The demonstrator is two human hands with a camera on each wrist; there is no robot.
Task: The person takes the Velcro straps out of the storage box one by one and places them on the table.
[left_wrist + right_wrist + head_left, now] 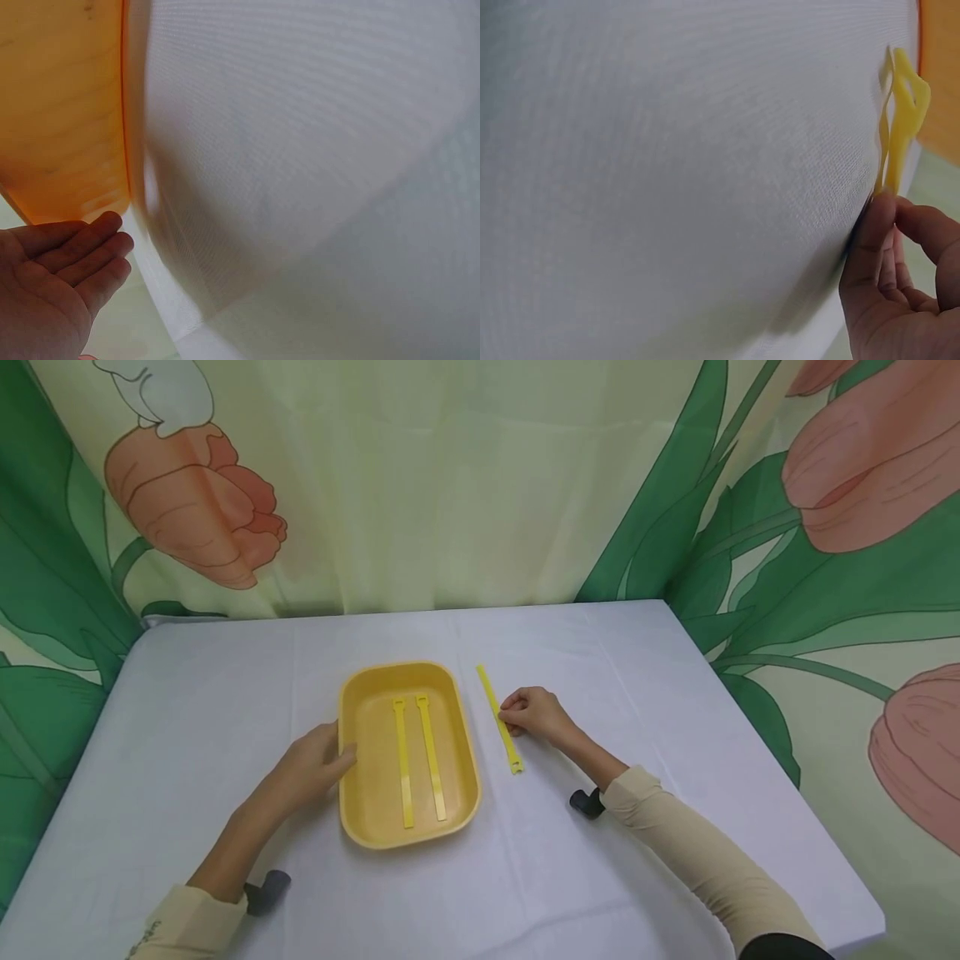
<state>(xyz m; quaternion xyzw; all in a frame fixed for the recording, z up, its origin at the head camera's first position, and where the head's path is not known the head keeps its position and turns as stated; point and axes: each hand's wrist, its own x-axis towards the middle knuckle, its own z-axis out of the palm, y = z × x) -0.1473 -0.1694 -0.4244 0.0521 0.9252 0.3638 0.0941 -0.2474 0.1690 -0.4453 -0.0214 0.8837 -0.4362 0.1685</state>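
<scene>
A yellow tray (375, 835) with rounded corners sits mid-table. Two yellow cable ties (402, 768) with slotted heads lie side by side in it, heads toward the far end. My left hand (311, 768) holds the tray's left edge, thumb over the rim and the other fingers along the outer wall. To the right of the tray, my right hand (536, 714) pinches a third yellow cable tie (490, 689) near its middle, between thumb and index finger. In the right wrist view that cable tie (907, 112) has its slotted end away from the fingers, close to the cloth.
A white cloth (600, 877) covers the table. Behind it hangs a curtain (450, 485) printed with leaves and flowers. Small dark devices (268, 893) are worn at both wrists. The table's right edge slants down past my right sleeve (697, 852).
</scene>
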